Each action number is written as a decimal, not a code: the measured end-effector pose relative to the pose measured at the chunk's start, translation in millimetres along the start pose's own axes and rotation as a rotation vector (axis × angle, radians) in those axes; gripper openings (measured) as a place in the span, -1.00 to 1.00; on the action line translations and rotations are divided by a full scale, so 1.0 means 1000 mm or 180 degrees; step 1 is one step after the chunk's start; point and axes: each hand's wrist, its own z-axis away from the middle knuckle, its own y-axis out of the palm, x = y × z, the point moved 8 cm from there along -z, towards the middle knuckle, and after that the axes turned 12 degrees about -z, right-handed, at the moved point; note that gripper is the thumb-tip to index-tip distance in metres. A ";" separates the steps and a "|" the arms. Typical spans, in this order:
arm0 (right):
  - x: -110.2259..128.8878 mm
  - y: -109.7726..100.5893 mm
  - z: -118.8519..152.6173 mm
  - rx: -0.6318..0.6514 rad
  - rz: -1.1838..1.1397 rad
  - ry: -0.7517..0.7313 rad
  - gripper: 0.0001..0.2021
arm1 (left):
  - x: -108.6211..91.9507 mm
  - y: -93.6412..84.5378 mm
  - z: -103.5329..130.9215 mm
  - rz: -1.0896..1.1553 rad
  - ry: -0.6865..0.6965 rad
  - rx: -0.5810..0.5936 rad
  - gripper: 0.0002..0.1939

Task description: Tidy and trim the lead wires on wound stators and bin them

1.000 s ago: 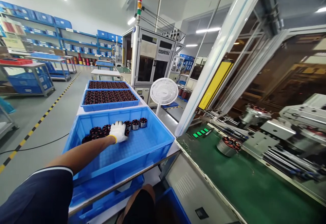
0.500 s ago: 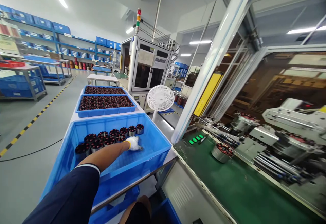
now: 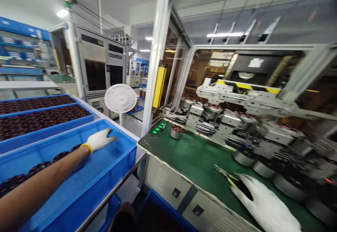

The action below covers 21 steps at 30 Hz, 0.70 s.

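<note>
My left hand (image 3: 101, 140), in a white glove with a yellow cuff, is over the blue bin (image 3: 60, 209). Its fingers are apart and hold nothing. Dark, round wound motor cores (image 3: 39, 168) stand in the bin, partly behind my forearm. Low on the right, my right hand (image 3: 265, 202), also gloved in white, has its thumb and forefinger around the yellow-green handles of pliers (image 3: 222, 171). Their jaws point to the upper left above the green mat (image 3: 195, 158). One wound motor core (image 3: 176, 131) stands at the mat's far left.
A machine (image 3: 231, 119) with metal fixtures and several cores lines the mat's back edge. A white frame post (image 3: 158, 42) rises at its left corner. Beyond the bin stand a white fan (image 3: 121, 98) and trays full of cores (image 3: 44, 121).
The view has swung to the right. My left hand has moved away from the standing cores towards the bin's right end. My right hand and the pliers have come into view.
</note>
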 end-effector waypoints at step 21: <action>-0.029 -0.042 0.049 -0.0055 0.0270 0.0407 -0.50 | -0.335 -0.061 0.046 -0.0032 0.2348 -0.0758 -0.56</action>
